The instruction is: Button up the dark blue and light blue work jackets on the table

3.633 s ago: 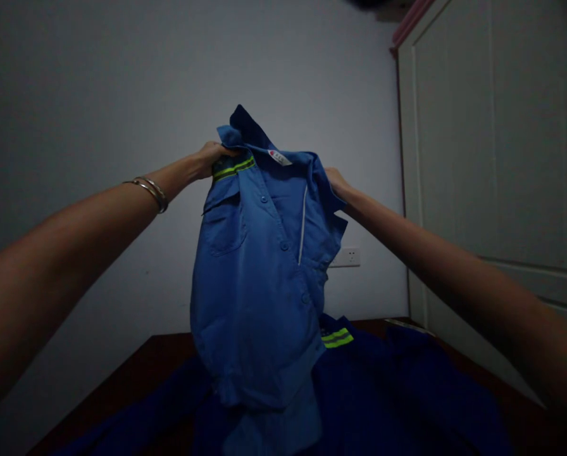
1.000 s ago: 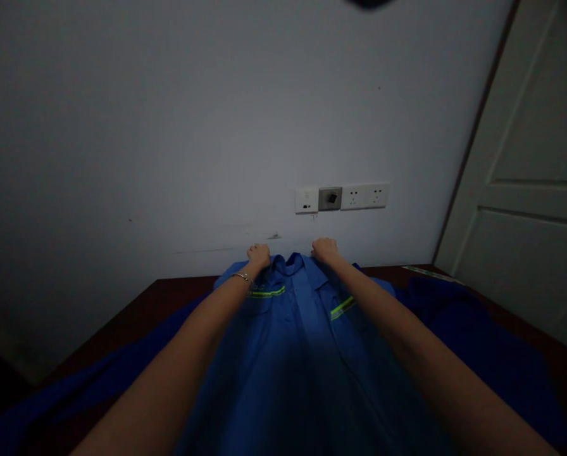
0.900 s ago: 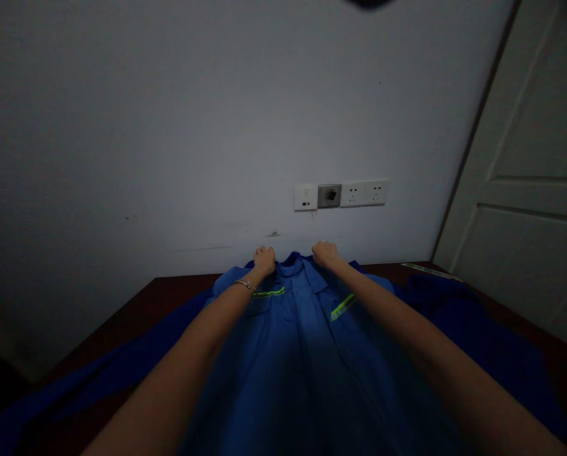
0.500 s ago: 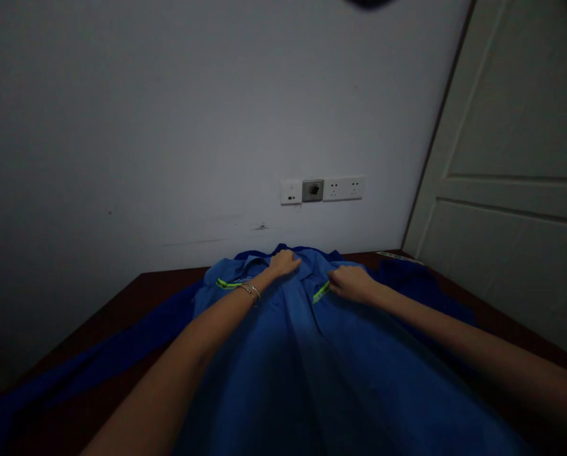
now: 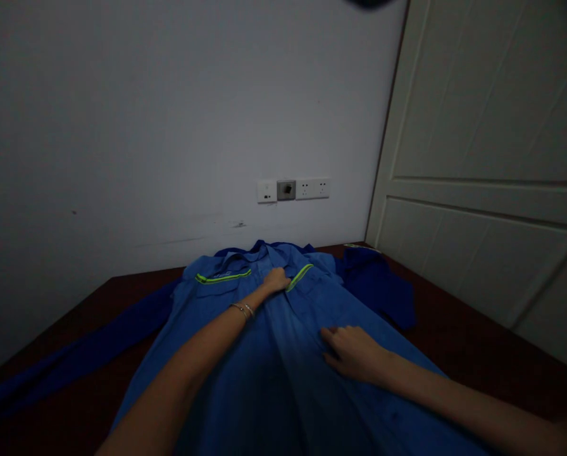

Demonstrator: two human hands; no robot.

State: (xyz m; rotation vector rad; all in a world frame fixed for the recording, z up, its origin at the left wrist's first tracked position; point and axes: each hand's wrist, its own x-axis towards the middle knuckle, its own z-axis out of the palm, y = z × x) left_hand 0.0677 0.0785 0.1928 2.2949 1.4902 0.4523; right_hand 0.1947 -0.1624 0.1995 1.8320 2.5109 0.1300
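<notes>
A blue work jacket lies front up, its collar towards the wall, with a lime-green strip across each side of the chest. My left hand is closed on the jacket's front edge at chest height, beside the right-hand green strip; thin bracelets circle that wrist. Lower down and to the right, my right hand rests on the jacket front with thumb and fingers apart. Darker blue sleeves stretch out to either side, the right one folded over near the top.
The jacket is spread on a dark reddish-brown surface that meets a pale wall. Sockets and a switch panel are set low in the wall. A white panelled door stands along the right side.
My left hand has come down from the collar to the chest. My right hand has left the right-hand green strip, moved down the front, and opened. The view has turned rightwards.
</notes>
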